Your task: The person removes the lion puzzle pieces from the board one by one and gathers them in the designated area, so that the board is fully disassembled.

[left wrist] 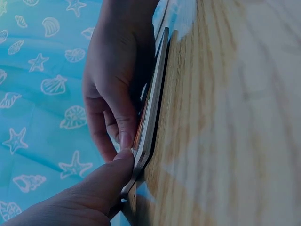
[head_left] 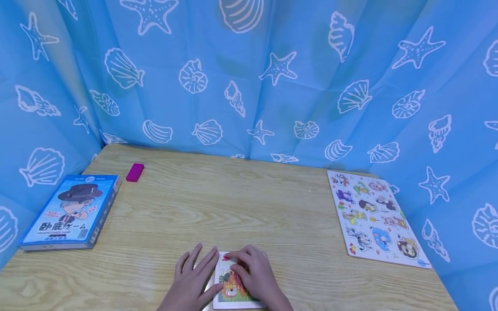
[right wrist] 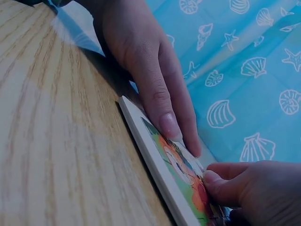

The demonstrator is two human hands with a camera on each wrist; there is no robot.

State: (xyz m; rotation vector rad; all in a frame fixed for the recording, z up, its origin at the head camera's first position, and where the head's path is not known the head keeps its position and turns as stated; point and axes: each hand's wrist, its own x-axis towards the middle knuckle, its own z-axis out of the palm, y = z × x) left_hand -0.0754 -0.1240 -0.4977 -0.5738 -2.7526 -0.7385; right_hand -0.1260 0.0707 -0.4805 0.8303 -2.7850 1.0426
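A small jigsaw puzzle (head_left: 232, 293) with an orange animal picture and a white frame lies flat at the table's near edge. My left hand (head_left: 193, 276) rests at its left side with fingers extended; in the right wrist view the left thumb (right wrist: 168, 126) touches the puzzle's surface. Over the puzzle's upper part, my right hand (head_left: 254, 272) has its index finger and thumb curled together, pinching a puzzle piece that the fingers mostly hide. Seen from the left wrist, the right hand (left wrist: 117, 70) reaches down to the thin board from above.
To the left lies a blue game box (head_left: 70, 211), with a magenta block (head_left: 135, 172) behind it. A white animal puzzle board (head_left: 373, 216) lies at the right. Blue curtain (head_left: 241, 86) with white shells borders the wooden table (head_left: 233, 203).
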